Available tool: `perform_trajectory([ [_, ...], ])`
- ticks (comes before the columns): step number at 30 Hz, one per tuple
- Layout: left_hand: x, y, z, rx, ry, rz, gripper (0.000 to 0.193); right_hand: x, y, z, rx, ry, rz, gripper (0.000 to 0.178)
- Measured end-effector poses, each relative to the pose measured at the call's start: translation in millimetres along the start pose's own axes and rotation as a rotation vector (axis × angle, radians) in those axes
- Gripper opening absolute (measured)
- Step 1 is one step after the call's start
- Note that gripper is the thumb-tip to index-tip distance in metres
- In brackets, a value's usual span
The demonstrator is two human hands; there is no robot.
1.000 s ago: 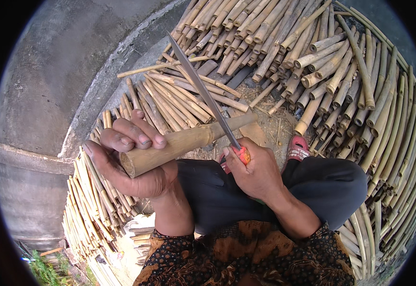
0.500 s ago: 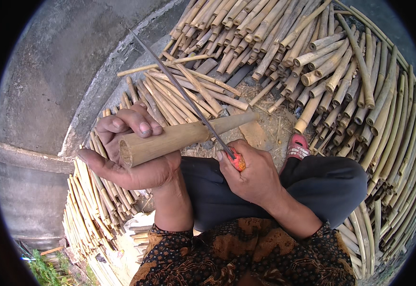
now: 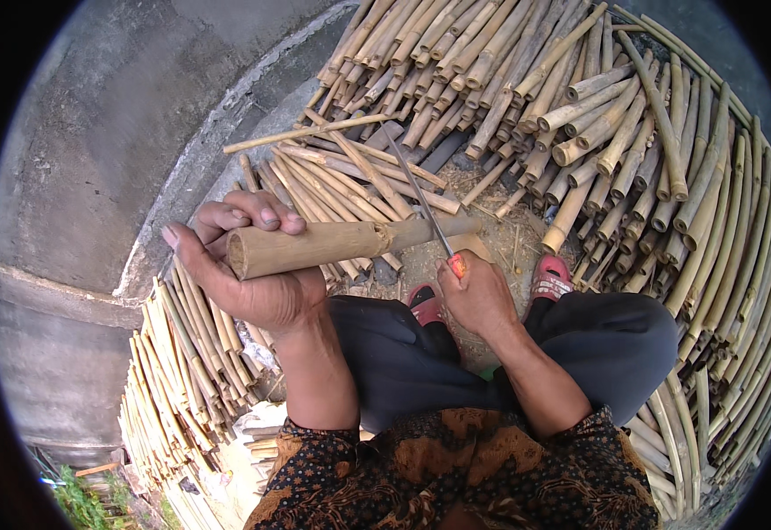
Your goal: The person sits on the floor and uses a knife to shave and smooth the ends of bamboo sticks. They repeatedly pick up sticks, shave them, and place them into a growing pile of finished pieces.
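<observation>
My left hand [image 3: 262, 287] is closed round the thick end of a tan bamboo piece [image 3: 315, 249]. Its cut end faces left, beside my thumb, and its thinner part points right past a rough node. In my right hand [image 3: 482, 296] is the handle of a long knife [image 3: 424, 205], red where it shows. The narrow dark blade slants up and left across the thin part of the bamboo, just right of the node. Whether its edge touches the bamboo, I cannot tell.
Cut bamboo poles [image 3: 491, 53] lie heaped at the back, and longer ones [image 3: 730, 265] curve along the right. Thinner bamboo pieces [image 3: 169, 380] are stacked at the left beside a grey concrete wall [image 3: 58, 230]. Red shoes [image 3: 551, 277] are on the litter-strewn ground.
The knife and my right hand have shifted right and away from me, the blade passing from left of the node to right of it. My left hand and the bamboo have risen slightly.
</observation>
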State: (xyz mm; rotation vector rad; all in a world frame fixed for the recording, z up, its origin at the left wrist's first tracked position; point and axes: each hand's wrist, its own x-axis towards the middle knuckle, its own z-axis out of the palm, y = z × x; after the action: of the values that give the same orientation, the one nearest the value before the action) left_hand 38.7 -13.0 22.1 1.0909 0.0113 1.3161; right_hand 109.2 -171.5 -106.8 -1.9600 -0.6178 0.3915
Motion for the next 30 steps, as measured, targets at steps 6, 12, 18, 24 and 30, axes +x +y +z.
perform_trajectory([
  [6, -9, -8, -5, -0.121, -0.006, -0.040, 0.067, -27, -22, -15, 0.233, -0.030, -0.100, 0.025],
  [12, -11, -27, -15, -0.076, -0.144, -0.098, 0.068, -13, -22, -4, 0.121, -0.104, -0.001, 0.028],
  [18, 4, 31, -26, -0.044, -0.214, -0.022, 0.063, -19, -16, -12, 0.233, -0.066, -0.111, 0.028],
  [24, 5, 26, -26, -0.005, -0.328, -0.039, 0.072, -36, -47, -12, 0.289, -0.084, -0.325, 0.026],
  [30, 12, 21, -37, -0.059, -0.423, -0.002, 0.076, -20, -25, 3, 0.110, -0.165, 0.068, 0.024],
])
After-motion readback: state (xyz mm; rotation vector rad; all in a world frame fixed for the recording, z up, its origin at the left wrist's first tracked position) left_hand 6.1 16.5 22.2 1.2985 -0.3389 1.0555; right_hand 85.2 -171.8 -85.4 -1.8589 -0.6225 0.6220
